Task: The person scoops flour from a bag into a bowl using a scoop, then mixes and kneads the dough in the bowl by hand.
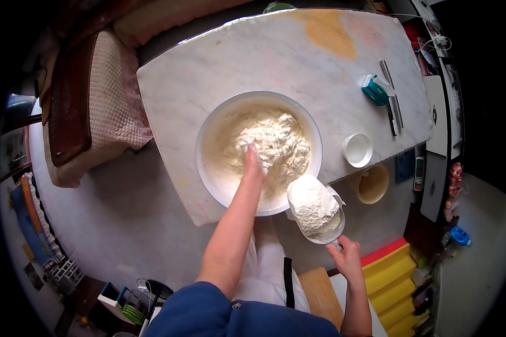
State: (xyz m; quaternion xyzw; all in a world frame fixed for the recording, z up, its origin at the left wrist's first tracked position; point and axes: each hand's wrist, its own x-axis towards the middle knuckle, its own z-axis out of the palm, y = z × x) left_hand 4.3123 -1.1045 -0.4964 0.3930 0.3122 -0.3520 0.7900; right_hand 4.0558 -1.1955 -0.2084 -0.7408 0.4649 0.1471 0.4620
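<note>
A large white bowl (203, 180) on the marble table holds shaggy, floury dough (281, 137). My left hand (253, 160) reaches down into the bowl against the dough, its fingers mostly buried, so whether they are closed is hidden. My right hand (347, 257) is wrapped round the handle of a scoop (336, 231). Heaped white flour (312, 205) fills that scoop, which is level with the bowl's near right rim, just outside it.
On the marble table (174, 90) stand a small white cup (357, 150), a teal-and-white device (376, 90) and metal rods (392, 92). A round container (373, 184) sits below the table's right edge. A quilt-covered chair (115, 95) is at left, yellow shelving (396, 286) at lower right.
</note>
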